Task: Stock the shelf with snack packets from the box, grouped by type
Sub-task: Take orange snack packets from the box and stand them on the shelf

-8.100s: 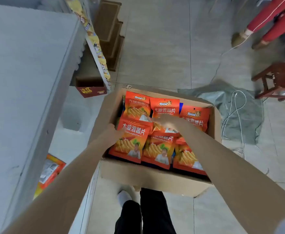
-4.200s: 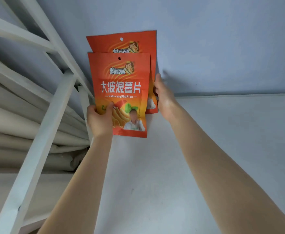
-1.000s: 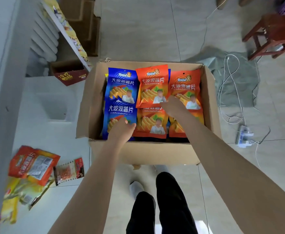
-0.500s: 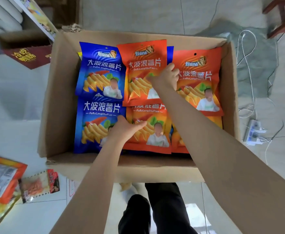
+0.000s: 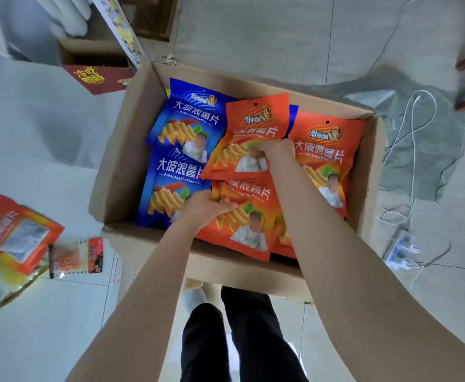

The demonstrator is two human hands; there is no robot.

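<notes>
The step in hand is the pick-up: both hands are down in the cardboard box (image 5: 121,161) on the floor, each taking an orange packet, which fits sorting by type since the blue ones are left lying. The right hand (image 5: 276,151) has its fingers curled into the lower part of the far orange packet (image 5: 249,130), pinching it; that packet sits tilted, its lower left corner riding over the blue packets and its bottom edge over the packet below. The left hand (image 5: 202,208) curls over the left edge of the near orange packet (image 5: 249,219), right at the seam with the near blue packet (image 5: 167,183), and seems to grip the orange one, though how far the fingers reach under it is hidden. A far blue packet (image 5: 187,119) lies along the box's left side, and a third orange packet (image 5: 327,150) lies untouched at the right, just beside the right forearm. The next move, as I judge it, calls for lifting both orange packets clear without dragging the blue ones along, then carrying them to the shelf, which this view does not show clearly. Loose packets (image 5: 18,232) lie on the pale surface to the left, well apart from the box.
</notes>
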